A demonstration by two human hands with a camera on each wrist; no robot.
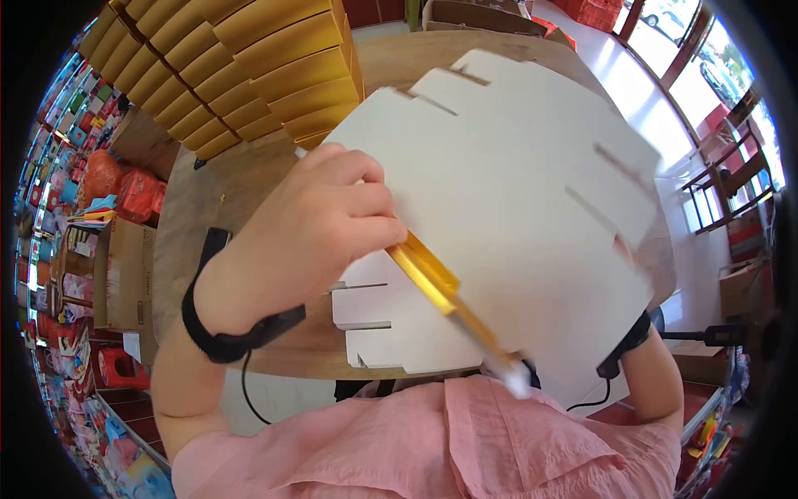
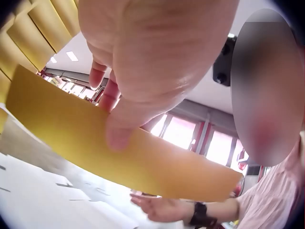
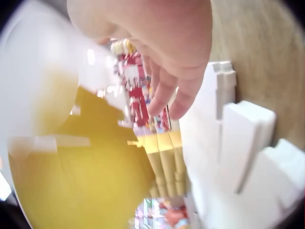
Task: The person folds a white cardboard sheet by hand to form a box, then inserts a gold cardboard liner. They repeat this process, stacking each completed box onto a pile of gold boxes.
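Note:
My left hand (image 1: 341,204) grips the edge of a cardboard box blank (image 1: 499,183), white on one face and shiny gold on the other. In the left wrist view the thumb lies on the gold face, with fingers behind it. The blank is tilted, its slitted white face blurred. My right hand (image 3: 162,52) is mostly hidden behind the blank in the head view. The right wrist view shows its fingers loosely extended, holding nothing, beside a stack of white slotted blanks (image 3: 205,143). The blank's gold face (image 3: 95,181) stands close by there.
Tall stacks of folded gold boxes (image 1: 249,58) stand at the table's back left. A black object (image 1: 214,241) lies on the wooden table (image 1: 199,187) beside my left wrist. A brown carton (image 1: 125,274) is left of the table, and a wooden chair (image 1: 731,179) stands far right.

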